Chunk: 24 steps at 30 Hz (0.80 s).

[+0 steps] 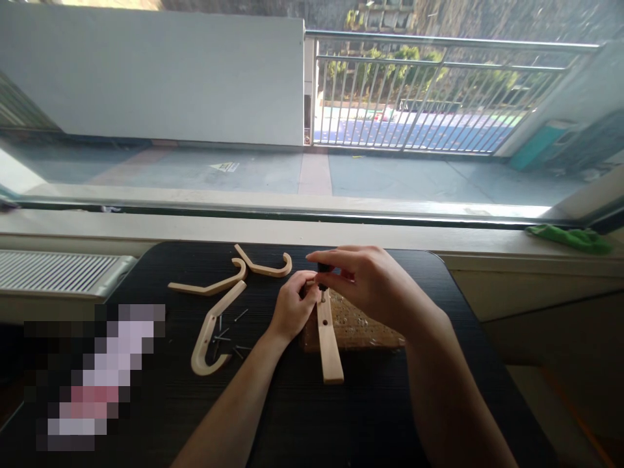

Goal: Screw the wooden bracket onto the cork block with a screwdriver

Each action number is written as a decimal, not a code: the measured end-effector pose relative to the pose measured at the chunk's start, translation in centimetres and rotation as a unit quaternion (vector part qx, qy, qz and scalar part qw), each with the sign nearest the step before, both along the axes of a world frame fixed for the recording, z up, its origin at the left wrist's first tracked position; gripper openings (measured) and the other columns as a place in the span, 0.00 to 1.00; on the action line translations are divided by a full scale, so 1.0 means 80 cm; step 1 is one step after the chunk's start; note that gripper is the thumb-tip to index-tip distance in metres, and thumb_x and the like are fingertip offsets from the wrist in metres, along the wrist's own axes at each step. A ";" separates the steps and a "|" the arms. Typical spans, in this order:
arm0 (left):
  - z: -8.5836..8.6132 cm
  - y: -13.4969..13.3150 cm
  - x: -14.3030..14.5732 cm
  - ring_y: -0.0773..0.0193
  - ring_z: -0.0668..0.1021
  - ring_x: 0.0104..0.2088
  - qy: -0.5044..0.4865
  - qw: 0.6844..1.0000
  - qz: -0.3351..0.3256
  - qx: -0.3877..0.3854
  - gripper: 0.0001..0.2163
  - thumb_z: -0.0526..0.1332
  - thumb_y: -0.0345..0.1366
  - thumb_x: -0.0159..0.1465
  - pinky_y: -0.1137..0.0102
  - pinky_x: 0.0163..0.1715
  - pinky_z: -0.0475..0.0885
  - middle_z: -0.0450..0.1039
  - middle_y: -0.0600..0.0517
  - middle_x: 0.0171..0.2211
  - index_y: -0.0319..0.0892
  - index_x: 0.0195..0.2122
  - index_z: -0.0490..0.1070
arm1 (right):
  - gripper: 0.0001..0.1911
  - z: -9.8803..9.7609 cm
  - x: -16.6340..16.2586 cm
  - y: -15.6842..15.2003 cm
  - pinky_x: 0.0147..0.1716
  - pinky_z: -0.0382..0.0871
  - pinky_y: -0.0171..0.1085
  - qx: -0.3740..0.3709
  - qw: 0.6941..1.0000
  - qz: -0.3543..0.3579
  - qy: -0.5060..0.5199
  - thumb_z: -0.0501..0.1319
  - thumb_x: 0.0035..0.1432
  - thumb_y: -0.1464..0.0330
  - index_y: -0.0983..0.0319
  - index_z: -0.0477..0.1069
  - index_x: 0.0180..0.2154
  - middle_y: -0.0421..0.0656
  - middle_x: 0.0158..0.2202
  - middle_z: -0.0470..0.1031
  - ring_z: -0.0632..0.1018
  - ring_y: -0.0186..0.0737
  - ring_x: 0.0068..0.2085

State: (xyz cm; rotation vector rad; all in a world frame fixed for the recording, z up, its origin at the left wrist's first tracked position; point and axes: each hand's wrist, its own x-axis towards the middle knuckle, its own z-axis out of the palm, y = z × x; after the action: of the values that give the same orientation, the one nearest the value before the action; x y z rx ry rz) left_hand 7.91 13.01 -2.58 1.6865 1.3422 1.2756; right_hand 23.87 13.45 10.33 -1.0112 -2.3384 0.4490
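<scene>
A light wooden hook (pixel 330 354) lies across a brown block (pixel 358 328) full of small holes, its straight end sticking out toward me over the table. My left hand (pixel 296 304) is closed on the hook's far end, which is mostly hidden by the fingers. From above, my right hand (pixel 370 279) grips a short screwdriver (pixel 322 268) with a dark handle, held upright. Its tip meets a screw (pixel 322 298) standing in the hook's upper hole. Nearer to me, a second hole (pixel 325 322) in the wood shows dark.
Left on the black table (pixel 160 364) lie three more wooden hooks, among them a near one (pixel 205 331), with several loose screws (pixel 221 335) beside it. A pixelated patch covers the table's left side. Beyond are a windowsill (pixel 244 229), a green cloth (pixel 570 238) and a radiator (pixel 58 273).
</scene>
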 end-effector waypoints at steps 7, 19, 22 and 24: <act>0.001 0.000 -0.001 0.63 0.77 0.36 0.001 1.000 -0.004 0.001 0.07 0.57 0.32 0.61 0.71 0.39 0.72 0.77 0.50 0.37 0.39 0.35 0.74 | 0.20 0.006 0.002 -0.006 0.30 0.65 0.34 -0.010 1.000 0.003 -0.022 0.58 0.61 0.74 0.65 0.75 0.54 0.45 0.36 0.81 0.76 0.35 0.30; -0.001 0.001 0.000 0.62 0.76 0.38 -0.010 1.000 -0.011 0.004 0.08 0.57 0.32 0.61 0.69 0.42 0.71 0.78 0.49 0.38 0.39 0.37 0.75 | 0.17 0.006 0.002 -0.005 0.33 0.67 0.33 -0.056 0.998 0.012 0.003 0.60 0.60 0.75 0.62 0.75 0.50 0.42 0.37 0.81 0.77 0.34 0.31; -0.001 0.001 -0.001 0.62 0.77 0.38 -0.010 1.000 -0.010 0.005 0.09 0.57 0.32 0.60 0.69 0.42 0.71 0.78 0.49 0.39 0.39 0.37 0.75 | 0.15 0.006 0.002 -0.003 0.33 0.67 0.33 -0.056 0.998 0.015 0.005 0.60 0.60 0.75 0.61 0.76 0.49 0.41 0.36 0.81 0.77 0.33 0.30; -0.002 0.001 -0.001 0.62 0.77 0.38 -0.008 1.000 -0.007 0.004 0.09 0.57 0.32 0.60 0.70 0.41 0.71 0.78 0.49 0.38 0.39 0.37 0.75 | 0.15 0.005 0.002 -0.003 0.33 0.66 0.32 -0.052 0.999 0.013 0.006 0.60 0.60 0.75 0.61 0.76 0.48 0.40 0.35 0.81 0.77 0.33 0.30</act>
State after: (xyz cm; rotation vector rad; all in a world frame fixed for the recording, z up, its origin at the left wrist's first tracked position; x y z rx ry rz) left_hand 7.83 13.08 -2.74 1.6861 1.3144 1.2857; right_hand 24.05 13.20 10.77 -1.0228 -2.3398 0.5905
